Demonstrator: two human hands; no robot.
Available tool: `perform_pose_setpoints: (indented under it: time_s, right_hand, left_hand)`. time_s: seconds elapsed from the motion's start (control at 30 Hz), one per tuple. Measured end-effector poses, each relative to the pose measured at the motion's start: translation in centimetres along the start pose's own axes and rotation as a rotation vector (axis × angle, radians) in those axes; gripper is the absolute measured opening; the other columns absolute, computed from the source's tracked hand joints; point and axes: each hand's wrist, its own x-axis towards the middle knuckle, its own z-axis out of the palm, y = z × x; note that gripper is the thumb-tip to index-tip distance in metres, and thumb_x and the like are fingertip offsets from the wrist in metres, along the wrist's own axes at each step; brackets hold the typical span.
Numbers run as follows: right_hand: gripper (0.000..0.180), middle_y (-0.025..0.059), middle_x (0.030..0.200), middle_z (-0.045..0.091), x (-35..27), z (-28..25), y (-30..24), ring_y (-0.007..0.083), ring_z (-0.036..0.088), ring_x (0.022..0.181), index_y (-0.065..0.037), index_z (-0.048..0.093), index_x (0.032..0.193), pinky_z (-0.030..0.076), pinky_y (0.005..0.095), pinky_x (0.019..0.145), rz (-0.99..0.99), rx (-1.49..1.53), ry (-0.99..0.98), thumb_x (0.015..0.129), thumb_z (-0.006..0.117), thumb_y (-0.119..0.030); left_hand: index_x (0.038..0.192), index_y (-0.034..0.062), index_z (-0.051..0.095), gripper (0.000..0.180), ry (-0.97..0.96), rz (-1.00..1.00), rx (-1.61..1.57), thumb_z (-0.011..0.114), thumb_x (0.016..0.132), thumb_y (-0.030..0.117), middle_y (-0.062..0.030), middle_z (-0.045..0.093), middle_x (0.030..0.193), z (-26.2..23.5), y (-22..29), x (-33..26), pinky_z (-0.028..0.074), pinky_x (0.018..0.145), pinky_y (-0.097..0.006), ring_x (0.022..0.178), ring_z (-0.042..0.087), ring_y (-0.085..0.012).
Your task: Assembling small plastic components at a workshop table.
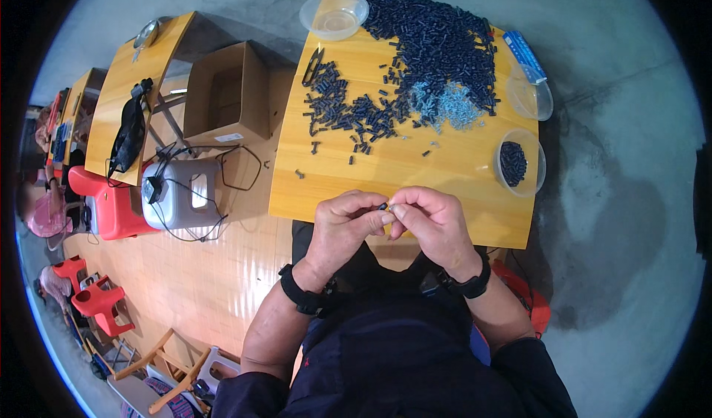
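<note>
Above the near edge of the wooden table [415, 188], my two hands meet fingertip to fingertip. My left hand [345, 225] pinches a small black cylindrical piece [383, 206] between thumb and fingers. Closed beside it, my right hand [434, 225] has its thumb and forefinger at the piece's end; whatever they hold is too small to make out. A large heap of black cylindrical pieces [445, 40] covers the table's far side, with a looser group [356, 114] to the left. Small light-blue pieces [449, 106] lie at the heap's near edge.
A clear plastic bowl [538, 177] holding black pieces stands at the table's right. Other clear bowls sit at the far left [311, 6] and right edge [545, 110], near a blue box [524, 56]. Black tweezers [313, 68] lie left. A cardboard box [248, 91] and stools stand leftward.
</note>
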Motion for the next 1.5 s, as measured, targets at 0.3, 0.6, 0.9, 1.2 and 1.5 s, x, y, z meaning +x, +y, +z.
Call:
perform_pose_setpoints:
  time_s: [0.3,0.6,0.9,1.2,1.5]
  right_hand:
    - [0.01,0.0049,0.081,0.063,-0.1,-0.2,-0.5,0.0084,0.062,0.067,0.004,0.061,0.095,0.052,0.0221,0.063,0.022,-0.107,0.001,0.091,0.053,0.0]
    - [0.01,0.0042,0.079,0.063,0.1,-0.3,-1.1,0.0082,0.062,0.067,0.004,0.061,0.092,0.052,0.0221,0.063,0.041,-0.091,-0.048,0.091,0.052,0.0]
    - [0.009,0.0028,0.077,0.063,0.3,-0.5,-2.3,0.007,0.061,0.067,0.004,0.061,0.089,0.049,0.0204,0.062,0.064,-0.202,-0.125,0.09,0.054,-0.001]
    - [0.008,0.0031,0.076,0.062,0.6,-0.5,-2.3,0.0079,0.061,0.067,0.004,0.061,0.088,0.048,0.021,0.061,0.061,-0.261,-0.132,0.088,0.055,-0.001]
    - [0.01,0.0056,0.073,0.063,0.8,0.0,-2.0,0.0101,0.063,0.064,0.004,0.061,0.085,0.049,0.0233,0.057,0.022,-0.281,-0.104,0.088,0.053,-0.002]
  left_hand:
    - [0.094,-0.0033,0.064,0.015,-0.049,-0.088,-0.023,0.069,0.08,-0.003,-0.0085,0.067,0.082,-0.4,0.0,0.0,0.055,0.061,-0.023,0.069,0.065,-0.0119]
    - [0.09,-0.0023,0.067,0.01,-0.086,-0.088,-0.06,0.07,0.081,-0.001,-0.0051,0.067,0.082,-0.3,0.5,-0.1,0.054,0.066,-0.021,0.072,0.063,-0.008]
    - [0.096,-0.0027,0.066,0.013,-0.155,-0.111,-0.061,0.067,0.083,-0.002,-0.0047,0.068,0.085,-0.8,0.5,-0.3,0.054,0.069,-0.022,0.075,0.063,-0.0083]
    - [0.096,-0.0033,0.066,0.012,-0.167,-0.157,-0.022,0.065,0.083,-0.003,-0.0055,0.068,0.085,-1.1,0.8,-0.1,0.053,0.07,-0.022,0.076,0.064,-0.0086]
    - [0.091,-0.0039,0.066,0.01,-0.126,-0.116,-0.021,0.064,0.083,-0.008,-0.0092,0.068,0.083,-1.3,0.1,0.0,0.056,0.072,-0.026,0.078,0.066,-0.0145]
